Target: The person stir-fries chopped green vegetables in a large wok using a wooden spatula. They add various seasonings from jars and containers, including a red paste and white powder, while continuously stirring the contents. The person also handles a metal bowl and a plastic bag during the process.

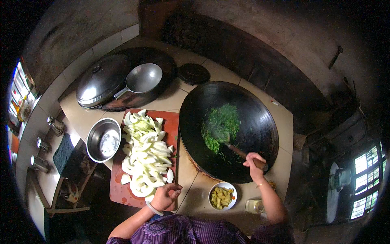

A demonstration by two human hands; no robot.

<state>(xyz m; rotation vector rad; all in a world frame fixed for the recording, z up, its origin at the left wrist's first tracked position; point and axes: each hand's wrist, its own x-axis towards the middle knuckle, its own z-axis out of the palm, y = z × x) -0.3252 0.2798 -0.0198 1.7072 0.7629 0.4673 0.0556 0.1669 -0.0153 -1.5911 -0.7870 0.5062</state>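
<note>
My right hand [255, 163] grips the wooden handle of a wok spatula [240, 152] over a large black wok [259, 128]. The spatula's blade is down among chopped green vegetables [221, 125] in the wok, partly hidden by them and by steam. My left hand [167, 195], loosely curled and holding nothing, hovers by the near right corner of a red cutting board [118, 192]. On that board lies a long heap of pale sliced vegetable [147, 155]. A white bowl of yellowish-green pieces [221, 196] stands between my hands, just below the wok's rim.
A metal basin [103, 140] stands left of the board. Beyond it are a domed lid [102, 80] and a long-handled metal ladle [144, 78]. A dark round disc [194, 73] lies behind the wok. Near my right forearm stands a glass jar [254, 206].
</note>
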